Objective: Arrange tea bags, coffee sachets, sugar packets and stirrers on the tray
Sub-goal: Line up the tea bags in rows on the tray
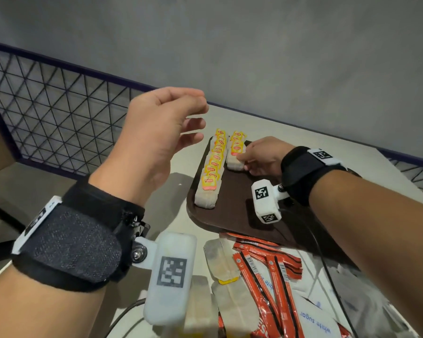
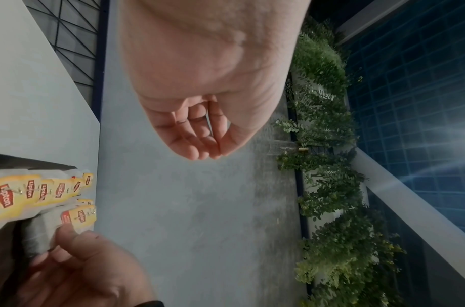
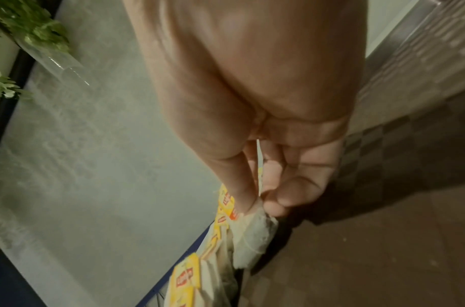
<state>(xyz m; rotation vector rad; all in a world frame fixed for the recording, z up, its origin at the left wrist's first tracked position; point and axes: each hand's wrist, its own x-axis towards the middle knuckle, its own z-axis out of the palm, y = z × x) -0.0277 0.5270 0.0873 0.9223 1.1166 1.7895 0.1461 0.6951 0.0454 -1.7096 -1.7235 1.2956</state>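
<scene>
Head view: 2 rows of tea bags (image 1: pixel 211 170) sit on the tray (image 1: pixel 232 211); coffee sachets (image 1: pixel 261 264) and sugar packets (image 1: pixel 313 320) wait on the counter (image 1: pixel 366 164). Left wrist: your left hand (image 2: pixel 199 128) hangs loose, grip empty. Right wrist: your right hand (image 3: pixel 273 187) pinches the short row's nearest bag.

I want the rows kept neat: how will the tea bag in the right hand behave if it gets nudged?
The tea bag looks soft and light, so it probably slides easily on the smooth tray. Its loose yellow tag may flop. The right hand pinches it gently.
</scene>
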